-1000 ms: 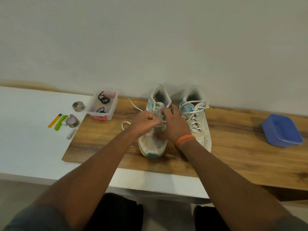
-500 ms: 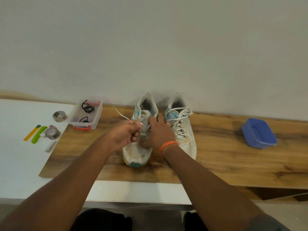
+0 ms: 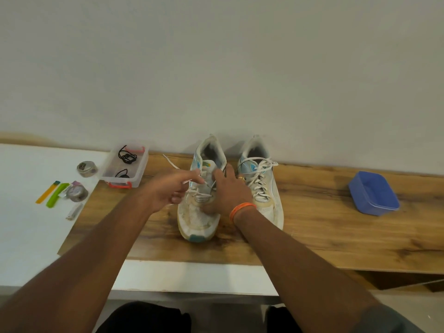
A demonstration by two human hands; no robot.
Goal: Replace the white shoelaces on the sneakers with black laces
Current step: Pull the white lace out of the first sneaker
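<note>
The task is judged to be at an early stage. The left sneaker [image 3: 199,205] is taken as the landmark; it stands on the wooden board [image 3: 324,227], toe toward the person. Its white lace [image 3: 203,194] is partly undone: the upper eyelets appear bare, a few crossings remain low on the tongue, and a loose end trails away behind and to the left of the shoe. A strand of that lace is pinched in the fingertips of the left hand [image 3: 168,191], just left of the shoe. The shoe is steadied by the right hand [image 3: 228,191], whose fingers are laid over its right side; whether they are curled round it cannot be told. Just right of the landmark the right sneaker [image 3: 260,181] is seen fully laced in white. The black laces [image 3: 127,156] lie untouched in the clear box [image 3: 138,168], to the left of the landmark. So most is left: the first unlacing is to be finished, the second shoe unlaced, and both relaced in black.
</note>
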